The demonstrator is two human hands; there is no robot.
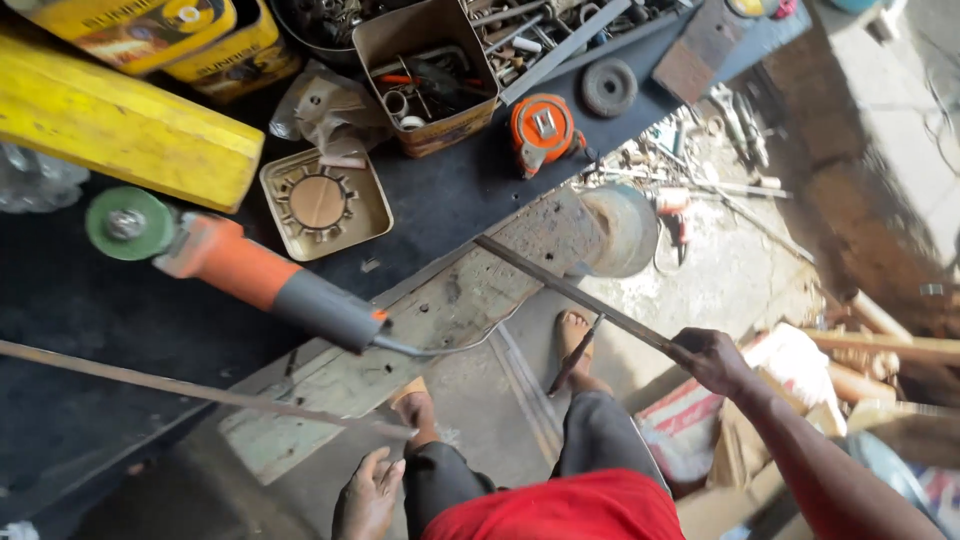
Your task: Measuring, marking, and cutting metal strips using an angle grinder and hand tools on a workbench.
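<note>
My right hand [712, 360] grips one end of a long flat metal bar [570, 290]; its far end rests on the worn wooden edge of the workbench [450, 300]. A second short dark strip [575, 355] hangs below the bar near my foot. My left hand [368, 495] hangs loose by my left knee with fingers apart, holding nothing. A thin rusty rod [200, 390] lies across the bench edge, ending just above that hand.
An orange and grey angle grinder [250, 280] with a green disc lies on the bench. Behind it are a yellow box [120, 125], a square tin lid [322, 205], an orange tape measure [542, 130] and a box of parts [430, 75]. Scrap and wood litter the floor at right.
</note>
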